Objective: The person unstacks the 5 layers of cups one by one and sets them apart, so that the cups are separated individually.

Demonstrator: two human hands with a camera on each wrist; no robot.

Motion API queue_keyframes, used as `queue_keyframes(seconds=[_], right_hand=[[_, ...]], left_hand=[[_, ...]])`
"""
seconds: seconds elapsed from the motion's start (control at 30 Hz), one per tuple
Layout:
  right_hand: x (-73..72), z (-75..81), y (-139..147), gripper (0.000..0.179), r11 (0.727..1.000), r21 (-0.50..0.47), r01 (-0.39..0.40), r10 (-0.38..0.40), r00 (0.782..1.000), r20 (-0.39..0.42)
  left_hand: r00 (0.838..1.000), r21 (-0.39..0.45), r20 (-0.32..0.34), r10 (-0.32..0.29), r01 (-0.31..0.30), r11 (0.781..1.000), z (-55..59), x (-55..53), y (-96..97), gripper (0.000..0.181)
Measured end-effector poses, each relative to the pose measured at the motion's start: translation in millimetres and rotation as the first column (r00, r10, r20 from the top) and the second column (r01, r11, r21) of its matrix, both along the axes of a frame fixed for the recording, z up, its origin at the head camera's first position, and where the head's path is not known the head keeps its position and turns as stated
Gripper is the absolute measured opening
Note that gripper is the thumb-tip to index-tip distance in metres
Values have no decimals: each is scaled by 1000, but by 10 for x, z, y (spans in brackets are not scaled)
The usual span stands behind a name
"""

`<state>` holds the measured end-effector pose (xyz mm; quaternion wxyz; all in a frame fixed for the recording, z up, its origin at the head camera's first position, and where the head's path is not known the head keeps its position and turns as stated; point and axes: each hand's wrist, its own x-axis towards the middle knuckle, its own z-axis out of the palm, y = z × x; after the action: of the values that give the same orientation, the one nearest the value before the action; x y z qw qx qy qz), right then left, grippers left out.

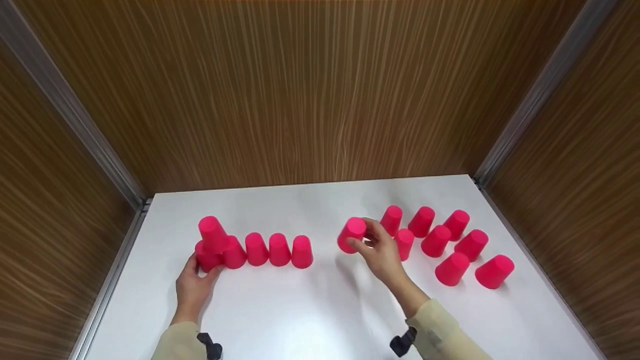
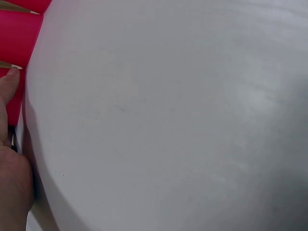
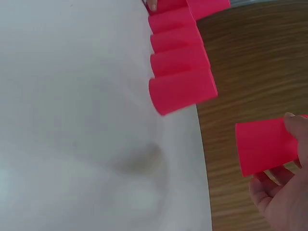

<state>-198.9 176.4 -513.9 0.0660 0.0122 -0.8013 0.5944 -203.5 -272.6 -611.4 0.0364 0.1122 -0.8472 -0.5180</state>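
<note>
Upside-down pink cups form a row on the left of the white table (image 1: 260,310). One more cup (image 1: 213,234) stands on top, across the two leftmost. My left hand (image 1: 192,290) grips the cup at the row's left end (image 1: 207,260), with the thumb on its near right side; the left wrist view shows that thumb (image 2: 10,84) against the pink wall. My right hand (image 1: 382,252) holds another upside-down cup (image 1: 352,235) between thumb and fingers. It hangs above the table, right of the row's last cup (image 1: 302,252). In the right wrist view this held cup (image 3: 267,147) has its wide rim facing left.
Several more upside-down pink cups stand apart in a group on the right, among them a near one (image 1: 495,272) and a far one (image 1: 422,222). One cup (image 1: 404,245) is partly behind my right hand. Wood-grain panels (image 1: 310,100) enclose the table's back and sides.
</note>
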Motion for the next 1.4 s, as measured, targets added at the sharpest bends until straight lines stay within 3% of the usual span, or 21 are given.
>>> queue_keyframes(seconds=[0.33, 0.6, 1.0, 1.4], right_hand=[[343, -180, 730, 64, 994, 18, 107, -107, 994, 16], [607, -335, 1084, 70, 968, 106, 226, -240, 960, 145], [641, -560, 1192, 72, 948, 189, 258, -300, 920, 253], [612, -779, 1167, 76, 946, 227, 232, -289, 920, 264]], left_hand=[[1000, 15, 26, 2, -2, 1000, -6, -2, -9, 83], [1000, 10, 8, 5, -5, 1000, 0, -15, -13, 82], [1000, 18, 7, -3, 3, 1000, -22, -12, -1, 82], [1000, 7, -9, 8, -8, 1000, -54, -32, -12, 80]])
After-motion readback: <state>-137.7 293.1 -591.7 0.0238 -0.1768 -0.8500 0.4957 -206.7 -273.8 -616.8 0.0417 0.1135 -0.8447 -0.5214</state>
